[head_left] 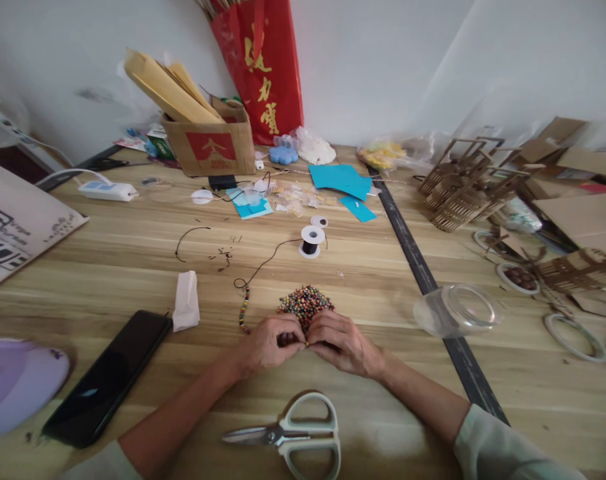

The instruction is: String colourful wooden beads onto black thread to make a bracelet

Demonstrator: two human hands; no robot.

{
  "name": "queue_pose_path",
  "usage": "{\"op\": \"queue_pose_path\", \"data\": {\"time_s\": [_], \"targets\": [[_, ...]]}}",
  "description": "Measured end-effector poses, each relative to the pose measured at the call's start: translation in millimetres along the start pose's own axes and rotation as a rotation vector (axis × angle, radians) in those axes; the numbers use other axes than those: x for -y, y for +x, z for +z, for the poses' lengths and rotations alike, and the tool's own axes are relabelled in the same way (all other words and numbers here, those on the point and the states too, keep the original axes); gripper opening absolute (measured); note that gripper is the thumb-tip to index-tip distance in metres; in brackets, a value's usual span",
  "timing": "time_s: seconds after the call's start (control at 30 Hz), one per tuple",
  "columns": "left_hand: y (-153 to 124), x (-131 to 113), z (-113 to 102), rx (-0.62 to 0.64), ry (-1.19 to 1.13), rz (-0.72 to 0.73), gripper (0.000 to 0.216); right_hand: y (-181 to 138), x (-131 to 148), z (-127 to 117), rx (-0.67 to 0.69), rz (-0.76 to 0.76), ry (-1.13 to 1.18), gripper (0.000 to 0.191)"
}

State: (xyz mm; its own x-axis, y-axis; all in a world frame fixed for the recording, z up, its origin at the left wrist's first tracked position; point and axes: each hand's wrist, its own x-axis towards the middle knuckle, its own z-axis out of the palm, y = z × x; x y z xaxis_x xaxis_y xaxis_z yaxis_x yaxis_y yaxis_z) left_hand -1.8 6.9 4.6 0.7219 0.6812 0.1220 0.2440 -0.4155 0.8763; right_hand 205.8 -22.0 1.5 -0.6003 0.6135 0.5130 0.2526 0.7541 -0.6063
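Note:
My left hand (269, 343) and my right hand (343, 343) rest side by side on the wooden table (107, 267), fingertips pinched together at the near edge of a pile of small multicoloured beads (305, 301). Both hands are closed on something tiny between them; I cannot make it out. A short strung row of beads (243, 312) lies left of the pile on a dark thread (263, 263) that runs up to a white spool (311, 240).
Scissors (293, 437) lie just in front of my arms. A black phone (107, 377) and a folded tissue (187, 301) lie to the left. A clear jar (457, 310) lies on its side at right. A cardboard box (207, 140), blue paper pieces (340, 179) and wooden lattice parts (463, 187) stand further back.

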Motion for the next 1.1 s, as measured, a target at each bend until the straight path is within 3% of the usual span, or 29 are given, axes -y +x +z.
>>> {"op": "queue_pose_path", "data": {"time_s": [0.83,1.1], "targets": [[-1.0,1.2,-1.4,-0.008,-0.018,-0.003,0.009,-4.5,-1.3,2.2,0.056,-0.001,-0.189,0.015],[-5.3,-2.5,-8.6,-0.188,-0.194,-0.082,0.020,-5.3,0.8,-0.1,0.039,-0.045,-0.140,0.013]]}}
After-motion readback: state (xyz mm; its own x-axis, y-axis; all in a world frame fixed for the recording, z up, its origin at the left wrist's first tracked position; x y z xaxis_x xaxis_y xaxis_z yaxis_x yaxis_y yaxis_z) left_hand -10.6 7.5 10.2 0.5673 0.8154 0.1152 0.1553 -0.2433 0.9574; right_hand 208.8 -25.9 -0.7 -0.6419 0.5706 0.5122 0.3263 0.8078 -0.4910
